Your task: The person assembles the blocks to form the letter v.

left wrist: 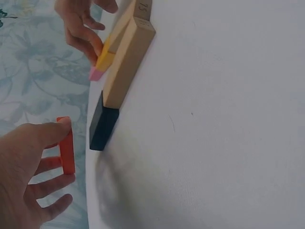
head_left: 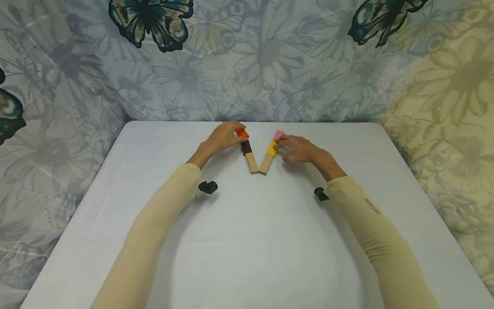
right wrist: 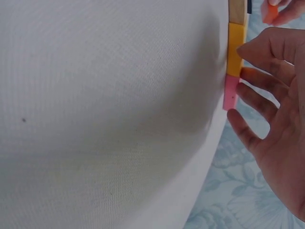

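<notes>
My left hand (head_left: 224,139) pinches an orange block (left wrist: 67,148) between thumb and fingers, above the far end of a dark block (left wrist: 102,125). That dark block continues a plain wooden block (left wrist: 127,67), which slants inward to meet a second wooden block (head_left: 266,164) at a V-shaped point. On the right arm of the V, a yellow block (right wrist: 235,50) and then a pink block (right wrist: 230,91) follow the wood. Loosely bent fingers of my right hand (head_left: 301,149) touch the outer side of the yellow and pink blocks.
A white-covered table (head_left: 266,240) lies under everything, its far edge just behind the blocks. Patterned cloth (head_left: 266,81) with flowers and butterflies hangs behind and at both sides. Black wrist cameras (head_left: 208,187) stick out beneath both sleeves.
</notes>
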A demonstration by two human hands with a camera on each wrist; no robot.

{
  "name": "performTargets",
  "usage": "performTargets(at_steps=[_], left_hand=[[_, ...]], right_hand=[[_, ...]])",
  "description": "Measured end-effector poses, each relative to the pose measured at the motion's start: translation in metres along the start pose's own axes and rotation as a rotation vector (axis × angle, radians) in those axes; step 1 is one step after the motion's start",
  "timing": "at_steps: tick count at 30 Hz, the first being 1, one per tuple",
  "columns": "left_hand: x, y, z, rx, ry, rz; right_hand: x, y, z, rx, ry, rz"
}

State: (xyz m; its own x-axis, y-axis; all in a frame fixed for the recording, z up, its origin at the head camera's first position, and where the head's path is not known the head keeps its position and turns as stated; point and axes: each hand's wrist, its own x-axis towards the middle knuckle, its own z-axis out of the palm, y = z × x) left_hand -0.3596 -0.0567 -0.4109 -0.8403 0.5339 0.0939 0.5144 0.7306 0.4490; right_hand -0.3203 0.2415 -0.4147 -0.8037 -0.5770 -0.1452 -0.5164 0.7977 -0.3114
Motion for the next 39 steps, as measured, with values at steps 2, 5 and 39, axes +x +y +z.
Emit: performTargets(at_steps=[2, 5, 39], left_hand=[[0.005, -0.001, 0.002, 0.023, -0.012, -0.005], [0.011, -0.002, 0.004, 0.059, -0.023, -0.01], [0.007, -0.025, 0.012, -0.045, -0.147, 0.051]], right_hand=[[0.0, 0.0, 0.0, -0.001, 0.0, 0.003], [-0.001, -0.001, -0.001, 0.007, -0.003, 0.014], [0.0, -0.002, 0.004, -0.015, -0.005, 0.051]])
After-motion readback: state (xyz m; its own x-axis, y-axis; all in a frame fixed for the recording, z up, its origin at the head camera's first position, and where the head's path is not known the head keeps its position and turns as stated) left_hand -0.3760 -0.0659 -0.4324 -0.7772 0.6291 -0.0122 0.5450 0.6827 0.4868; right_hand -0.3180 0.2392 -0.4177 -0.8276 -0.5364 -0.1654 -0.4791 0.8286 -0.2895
